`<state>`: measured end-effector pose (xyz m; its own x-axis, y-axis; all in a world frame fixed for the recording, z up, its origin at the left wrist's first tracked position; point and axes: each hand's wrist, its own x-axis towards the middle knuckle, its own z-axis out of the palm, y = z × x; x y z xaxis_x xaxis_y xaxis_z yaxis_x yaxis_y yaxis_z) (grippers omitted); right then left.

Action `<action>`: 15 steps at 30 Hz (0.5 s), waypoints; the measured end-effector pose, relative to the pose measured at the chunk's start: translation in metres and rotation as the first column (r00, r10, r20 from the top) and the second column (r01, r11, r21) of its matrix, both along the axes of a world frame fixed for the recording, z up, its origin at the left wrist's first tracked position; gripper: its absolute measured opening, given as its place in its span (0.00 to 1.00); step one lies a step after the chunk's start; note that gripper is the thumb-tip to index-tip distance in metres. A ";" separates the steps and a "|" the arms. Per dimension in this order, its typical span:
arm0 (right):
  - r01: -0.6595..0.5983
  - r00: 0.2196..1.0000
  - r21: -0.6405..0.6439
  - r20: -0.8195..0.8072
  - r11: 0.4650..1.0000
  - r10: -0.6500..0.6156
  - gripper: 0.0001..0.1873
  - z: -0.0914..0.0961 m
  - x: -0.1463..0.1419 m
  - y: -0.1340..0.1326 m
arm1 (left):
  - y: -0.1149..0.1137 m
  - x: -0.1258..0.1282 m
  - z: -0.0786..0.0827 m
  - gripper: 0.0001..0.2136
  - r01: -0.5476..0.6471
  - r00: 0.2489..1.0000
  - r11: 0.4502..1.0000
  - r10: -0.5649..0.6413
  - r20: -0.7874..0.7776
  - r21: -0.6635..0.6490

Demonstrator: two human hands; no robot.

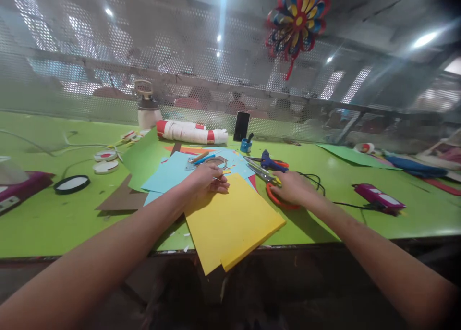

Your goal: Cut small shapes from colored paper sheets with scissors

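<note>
A sheet of yellow paper (234, 214), one edge folded over, lies at the table's front and juts past its edge. My left hand (209, 178) is over its upper left corner, fingers curled; a thin pale sliver shows at the fingers, too small to name. My right hand (291, 188) grips the orange handles of a pair of scissors (279, 198) to the right of the paper, blades pointing away to the left. Just beyond lies a blue glue gun (268, 161). Light blue paper (167, 171) and a craft knife (203, 161) are behind my left hand.
Brown card (122, 200) and green paper (144, 159) lie to the left, near tape rolls (105, 167). At the back are a red-and-white roll (190, 132), a phone (241, 126) and a blue jar (246, 145). A purple power strip (380, 198) with a black cord lies right.
</note>
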<state>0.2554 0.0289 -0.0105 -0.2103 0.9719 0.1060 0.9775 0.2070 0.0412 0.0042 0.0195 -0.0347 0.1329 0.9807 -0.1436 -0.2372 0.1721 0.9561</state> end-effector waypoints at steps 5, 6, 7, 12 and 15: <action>-0.493 0.868 -0.163 -0.027 0.855 0.496 0.28 0.018 -0.013 -0.066 | 0.008 -0.011 0.013 0.05 -0.049 0.998 0.997 0.046 0.043 0.063; -0.591 0.805 -0.192 -0.068 0.784 0.590 0.30 0.019 -0.017 -0.078 | 0.010 -0.015 0.016 0.05 -0.076 0.996 0.993 0.071 0.061 0.088; -0.643 0.764 -0.193 -0.095 0.741 0.638 0.32 0.019 -0.022 -0.088 | 0.013 -0.019 0.020 0.05 -0.109 0.991 0.987 0.100 0.084 0.114; -0.686 0.727 -0.143 -0.072 0.714 0.683 0.29 0.008 -0.042 -0.096 | 0.020 -0.040 0.034 0.07 -0.282 0.951 0.936 0.244 0.190 0.212; -0.694 0.719 -0.117 -0.068 0.710 0.692 0.29 0.003 -0.047 -0.087 | 0.021 -0.047 0.037 0.08 -0.325 0.936 0.919 0.278 0.217 0.222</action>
